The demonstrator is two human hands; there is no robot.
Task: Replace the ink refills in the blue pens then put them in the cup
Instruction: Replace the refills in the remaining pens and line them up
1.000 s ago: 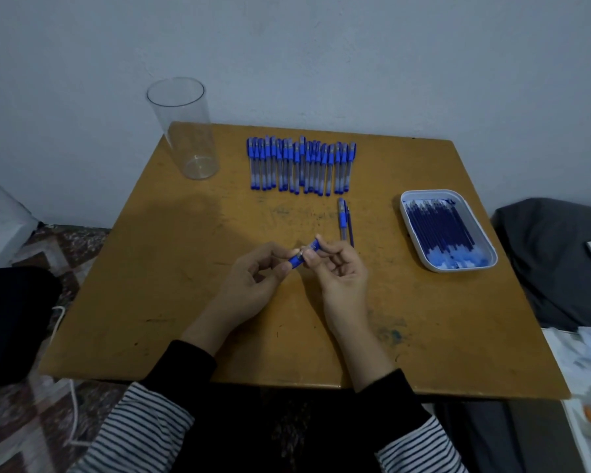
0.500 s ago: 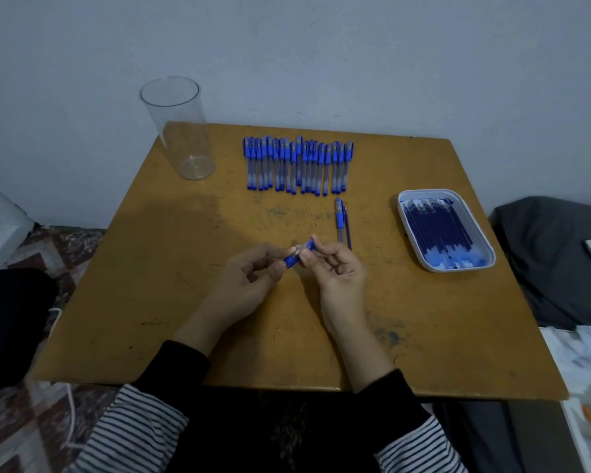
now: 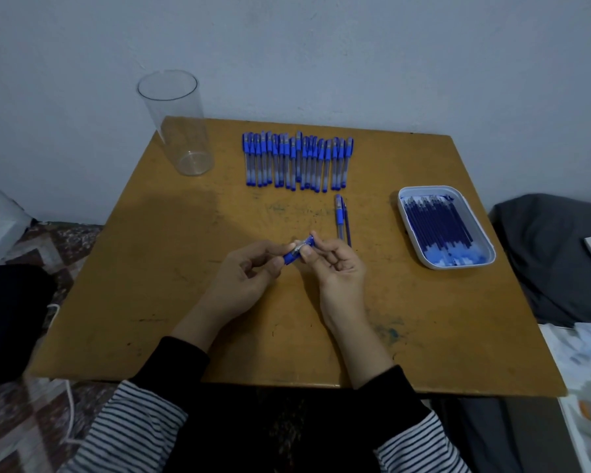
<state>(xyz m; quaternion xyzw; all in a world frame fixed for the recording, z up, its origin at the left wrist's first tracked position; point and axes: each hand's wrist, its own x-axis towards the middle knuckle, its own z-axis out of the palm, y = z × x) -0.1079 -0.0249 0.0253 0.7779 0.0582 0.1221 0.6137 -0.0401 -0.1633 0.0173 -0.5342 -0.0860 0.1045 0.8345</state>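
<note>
1. A person's left hand [image 3: 249, 278] and right hand [image 3: 338, 271] meet over the middle of a worn yellow-brown table [image 3: 144, 268]. Both pinch one short blue pen part [image 3: 299, 249] between their fingertips.
2. Just beyond the right hand, a loose pen [image 3: 338, 216] and a thin dark refill [image 3: 347, 227] lie side by side.
3. A row of capped blue pens [image 3: 297, 162] lies near the table's far edge.
4. A clear cup [image 3: 181, 131] stands upright at the far left corner.
5. A white tray [image 3: 458, 265] packed with blue refills [image 3: 437, 223] sits on the right side.

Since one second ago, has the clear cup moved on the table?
No. The cup stands at the same far-left corner of the table, equally far from the row of pens; only the camera shifted slightly.
</note>
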